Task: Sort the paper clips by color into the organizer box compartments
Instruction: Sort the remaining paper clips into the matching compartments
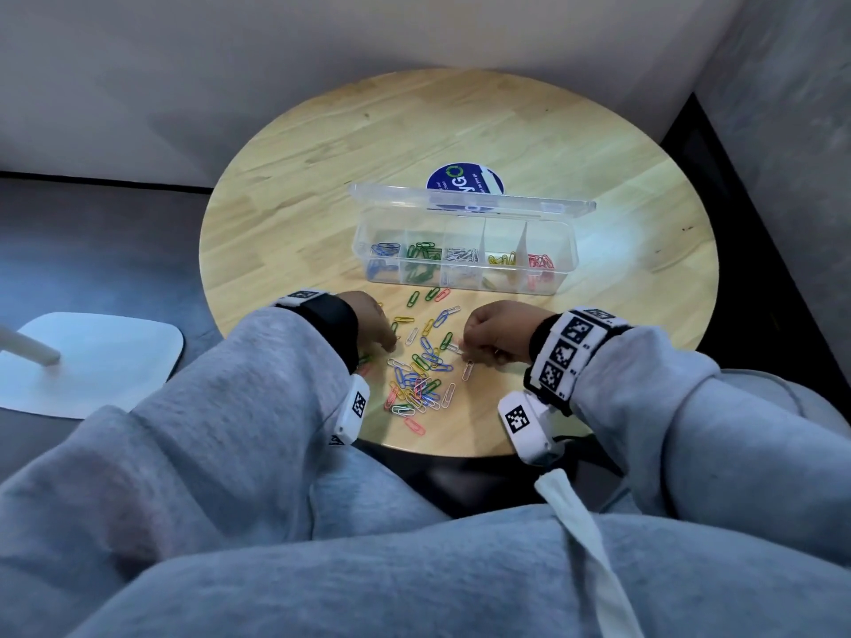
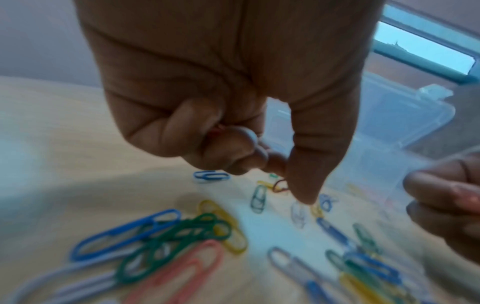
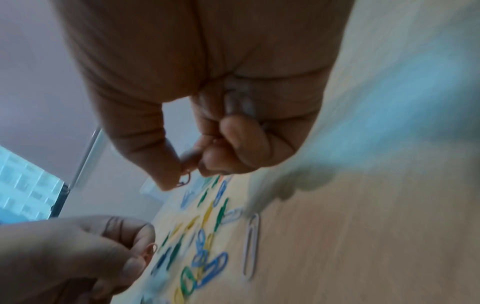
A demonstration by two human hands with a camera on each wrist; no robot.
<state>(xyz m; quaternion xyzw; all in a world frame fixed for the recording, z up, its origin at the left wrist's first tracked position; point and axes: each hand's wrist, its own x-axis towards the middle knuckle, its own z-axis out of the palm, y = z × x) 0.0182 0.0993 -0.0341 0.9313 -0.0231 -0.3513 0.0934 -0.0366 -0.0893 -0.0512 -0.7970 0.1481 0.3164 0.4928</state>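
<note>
Loose paper clips (image 1: 421, 370) are lying mixed in a pile on the round bench (image 1: 322, 177), between the two hands and just ahead of them. Left hand (image 1: 375, 326) is curling over the pile's left edge, fingers clenched on what looks like a red clip (image 2: 219, 128) tucked in the palm, index finger pointing down at a reddish clip (image 2: 280, 186) on the wood. Right hand (image 1: 495, 331) is pinching a small reddish clip (image 3: 185, 181) between thumb and fingertip, with pale clips (image 3: 239, 102) seemingly held in the curled fingers; blur leaves that uncertain. Organizer box (image 1: 465, 255) is sitting beyond both hands, lid open, long axis running left-right, compartments showing blue, green, white, yellow, red.

Risks, as a guess: clips in the pile are overlapping, so lifting one could drag a linked neighbour into the wrong compartment. Palmed clips could slip while pinching another. Pile's near edge is close to the bench rim, so a nudge could send clips off.

Clips are lying flat, long axes pointing every way; a white clip (image 3: 250, 244) beside the right hand is pointing roughly away from the person.
</note>
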